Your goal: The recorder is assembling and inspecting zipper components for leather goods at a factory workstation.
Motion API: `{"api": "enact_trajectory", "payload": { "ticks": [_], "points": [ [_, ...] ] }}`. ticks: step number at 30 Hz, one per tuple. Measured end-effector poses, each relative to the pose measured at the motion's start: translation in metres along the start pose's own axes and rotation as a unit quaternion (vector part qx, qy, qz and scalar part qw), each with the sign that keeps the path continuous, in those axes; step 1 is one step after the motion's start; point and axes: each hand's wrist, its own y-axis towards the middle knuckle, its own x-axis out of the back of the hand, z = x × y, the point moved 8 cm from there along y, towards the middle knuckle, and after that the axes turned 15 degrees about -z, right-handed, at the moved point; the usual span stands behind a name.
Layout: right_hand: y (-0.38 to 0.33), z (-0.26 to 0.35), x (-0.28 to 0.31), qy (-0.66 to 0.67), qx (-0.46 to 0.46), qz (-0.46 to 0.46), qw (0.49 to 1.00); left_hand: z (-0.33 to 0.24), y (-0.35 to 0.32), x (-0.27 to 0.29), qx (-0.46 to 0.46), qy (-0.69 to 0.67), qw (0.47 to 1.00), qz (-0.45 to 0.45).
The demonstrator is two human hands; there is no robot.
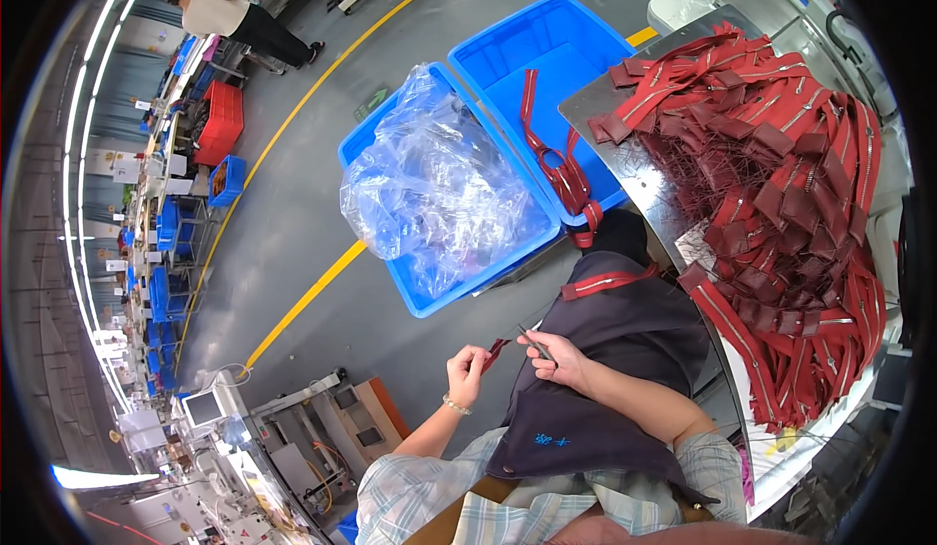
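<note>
My left hand (pixel 467 373), with a beaded bracelet at the wrist, pinches a short dark red strip (pixel 497 351) in front of my lap. Just to its right, my right hand (pixel 560 362) is closed round small dark metal snips (pixel 536 344), their tips pointing toward the strip. Across my dark apron (pixel 586 399) lies a red zipper (pixel 607 282) with a metal chain. A large heap of red zippers (pixel 810 145) with dark red end tabs covers the worktable at my right; loose threads stick out of it.
Ahead stands a blue crate (pixel 418 301) full of clear plastic bags (pixel 439 174). Beside it, another blue crate (pixel 517 52) holds a few red zippers (pixel 561 169). The metal table edge (pixel 639 179) borders my right side. Machines (pixel 210 408) stand at left; a person (pixel 234 18) is far off.
</note>
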Motion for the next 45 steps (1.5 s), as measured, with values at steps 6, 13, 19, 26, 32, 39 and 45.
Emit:
{"api": "enact_trajectory", "payload": {
  "ticks": [6,13,19,26,32,39,45],
  "points": [
    [0.006,-0.002,0.0,0.007,0.006,-0.002,1.0,0.019,0.004,0.003,0.025,-0.014,1.0,-0.011],
    [0.012,-0.006,0.005,0.025,0.005,-0.018,1.0,0.027,0.002,0.006,0.04,-0.006,0.999,-0.012],
    [0.023,-0.003,0.008,0.021,0.034,-0.052,0.998,0.034,-0.001,0.004,0.058,0.028,0.998,0.019],
    [0.021,0.008,0.008,-0.011,0.084,-0.074,0.994,0.036,0.002,-0.009,0.005,0.008,1.0,0.011],
    [-0.078,0.103,-0.016,-0.421,0.662,-0.167,0.597,0.084,0.006,-0.006,0.138,0.05,0.989,0.022],
    [-0.056,0.152,0.047,-0.586,0.575,-0.313,0.477,0.052,0.008,-0.074,0.289,-0.069,0.954,0.048],
    [-0.057,0.139,0.041,-0.494,0.556,-0.261,0.615,0.054,0.012,-0.128,0.333,-0.18,0.918,0.121]
  ]
}}
